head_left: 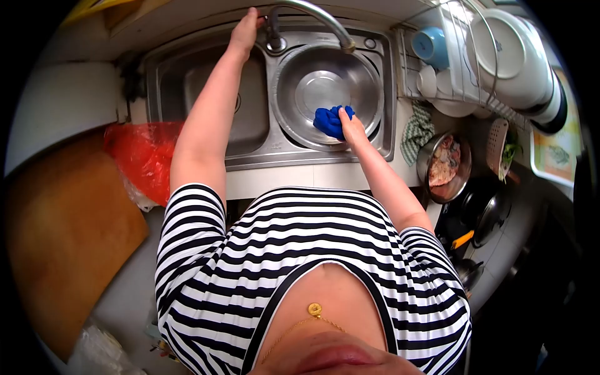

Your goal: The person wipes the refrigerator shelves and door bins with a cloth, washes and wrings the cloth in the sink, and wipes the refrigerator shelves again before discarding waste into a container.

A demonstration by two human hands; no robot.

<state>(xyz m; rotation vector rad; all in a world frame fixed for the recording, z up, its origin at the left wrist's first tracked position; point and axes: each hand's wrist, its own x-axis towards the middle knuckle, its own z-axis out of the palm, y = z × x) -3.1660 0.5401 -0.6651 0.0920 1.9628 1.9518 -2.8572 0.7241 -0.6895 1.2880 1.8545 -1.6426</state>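
My right hand [351, 128] is closed around a bunched blue cloth [331, 123]. It holds the cloth over the near side of a round metal basin [284, 94], which sits in the right bowl of the steel sink [250, 164]. At the back of the sink, my left hand [245, 32] reaches to the left side of the faucet [312, 12]. Its fingers curl at the faucet handle, which they mostly hide. The spout arches over the basin, and no running water can be made out.
A dish rack [406, 69] with a blue cup [430, 47] and white bowls [500, 47] stands at right. Below are a checked cloth [417, 128] and a bowl of raw meat [445, 164]. A red plastic bag [144, 153] lies left, beside a brown board [69, 231].
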